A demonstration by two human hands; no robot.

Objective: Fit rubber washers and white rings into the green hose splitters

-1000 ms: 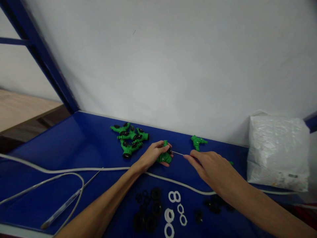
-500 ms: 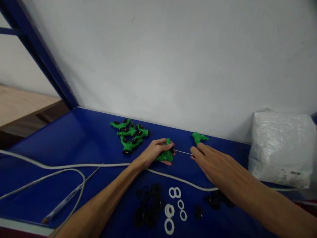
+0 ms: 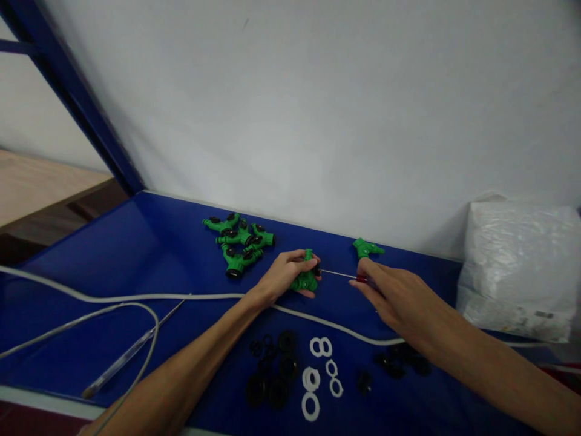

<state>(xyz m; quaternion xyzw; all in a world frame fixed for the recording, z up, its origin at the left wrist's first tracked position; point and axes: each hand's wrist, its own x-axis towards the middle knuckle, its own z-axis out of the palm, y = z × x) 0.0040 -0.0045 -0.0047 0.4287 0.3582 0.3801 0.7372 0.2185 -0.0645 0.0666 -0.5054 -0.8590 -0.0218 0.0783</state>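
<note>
My left hand [image 3: 290, 272] is closed around a green Y-shaped hose connector [image 3: 305, 281], which has a black part on its right side. In my right hand [image 3: 385, 290] is a screwdriver [image 3: 338, 274] with a red handle, mostly hidden by the fingers. Its thin metal shaft points left, and the tip meets the black part of the connector. Behind my right hand lies another green connector [image 3: 365, 247]. Several green connectors with black valve knobs [image 3: 236, 260] are grouped to the left of my left hand.
Nearer me on the blue table [image 3: 149, 242] lie black rings [image 3: 278, 392], white rings [image 3: 311, 406] and small black parts [image 3: 394, 362]. A white cable [image 3: 327, 324] crosses the table. A clear-handled tool [image 3: 122, 366] lies left, a plastic-wrapped package [image 3: 517, 272] right.
My right hand has turned and its fingers have shifted, so the screwdriver's red handle now shows. The left hand still holds the connector in about the same place. The view has shifted slightly.
</note>
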